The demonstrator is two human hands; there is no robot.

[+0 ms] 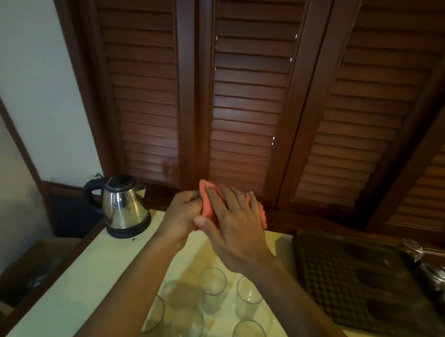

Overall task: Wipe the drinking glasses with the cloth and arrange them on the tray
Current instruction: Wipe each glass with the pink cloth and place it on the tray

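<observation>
Both hands are raised above the table, holding a bunched orange cloth (209, 208) between them. My left hand (181, 217) grips its left side with curled fingers. My right hand (235, 226) lies over the cloth, fingers spread across the top and thumb underneath. Whatever is inside the cloth is hidden. Several clear drinking glasses (212, 282) stand upright on the cream table below my forearms. The dark patterned tray (351, 283) lies to the right. Two more glass items (414, 249) sit at its far right edge, blurred.
A steel electric kettle (124, 206) with a black handle stands at the table's back left corner. Dark wooden louvred doors (244, 105) rise right behind the table. A brown cardboard box (33, 267) sits low on the left, beyond the table's left edge.
</observation>
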